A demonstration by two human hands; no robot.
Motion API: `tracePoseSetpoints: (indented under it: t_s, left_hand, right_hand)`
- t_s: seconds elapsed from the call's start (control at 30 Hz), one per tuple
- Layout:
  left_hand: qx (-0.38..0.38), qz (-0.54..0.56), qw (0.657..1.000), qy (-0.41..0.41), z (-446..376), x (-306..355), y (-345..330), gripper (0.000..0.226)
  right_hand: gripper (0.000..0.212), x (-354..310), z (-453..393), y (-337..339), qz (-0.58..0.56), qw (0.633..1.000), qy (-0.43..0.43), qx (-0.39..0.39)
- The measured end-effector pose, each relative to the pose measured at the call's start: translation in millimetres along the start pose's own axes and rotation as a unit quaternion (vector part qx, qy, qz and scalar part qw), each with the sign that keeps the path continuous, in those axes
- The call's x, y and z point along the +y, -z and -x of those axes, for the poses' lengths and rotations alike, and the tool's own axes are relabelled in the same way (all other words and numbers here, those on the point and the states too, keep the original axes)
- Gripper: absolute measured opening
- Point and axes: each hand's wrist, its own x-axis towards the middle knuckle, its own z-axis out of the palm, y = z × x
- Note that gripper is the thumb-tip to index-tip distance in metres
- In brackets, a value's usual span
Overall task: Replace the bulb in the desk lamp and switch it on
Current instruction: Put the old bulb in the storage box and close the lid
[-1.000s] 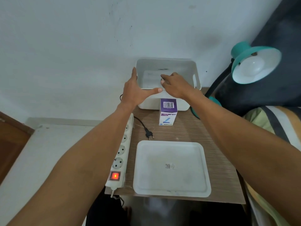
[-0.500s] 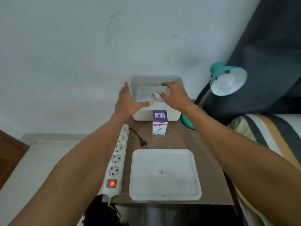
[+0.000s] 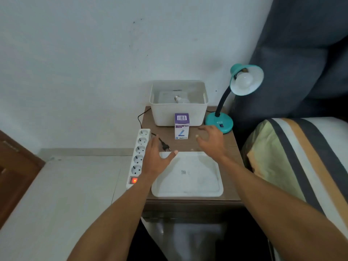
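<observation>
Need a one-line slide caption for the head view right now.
Both hands, left and right, hover empty over the tray; a bulb lies in the bin, lamp plug unplugged.

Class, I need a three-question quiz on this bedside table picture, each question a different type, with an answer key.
1. True or false: the black plug sits in the power strip.
2. Where does the loose bulb lie? A) tray B) white bin C) bulb box
3. Fill in: the lamp shade holds a ____.

Key: 1 false, it lies loose on the table. 2 B. 3 bulb.
</observation>
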Motion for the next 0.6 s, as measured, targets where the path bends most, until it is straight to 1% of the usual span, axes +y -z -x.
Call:
tracePoseSetpoints:
  t_s: [0.13,0.3,0.47,0.6]
  left_hand:
    - [-0.013,-0.031,0.999,0.007,30,-15,-6,0.102]
    - [-0.06,-0.085,0.995,0.003,50,-23,-12,0.102]
    - [-0.066,-0.141,0.988,-0.004,64,-33,-17,0.104]
    - [-0.07,-0.161,0.984,-0.009,69,-32,-19,0.102]
  right_hand:
    - [0.041,31,55,-12,0.016,0.998,-0.048,-0.046]
    - [0.055,53,91,-27,0.062,0.993,-0.076,-0.07]
    - [0.069,63,105,-33,0.11,0.988,-0.087,-0.065]
    - [0.068,69,115,-38,0.148,0.986,-0.063,-0.034]
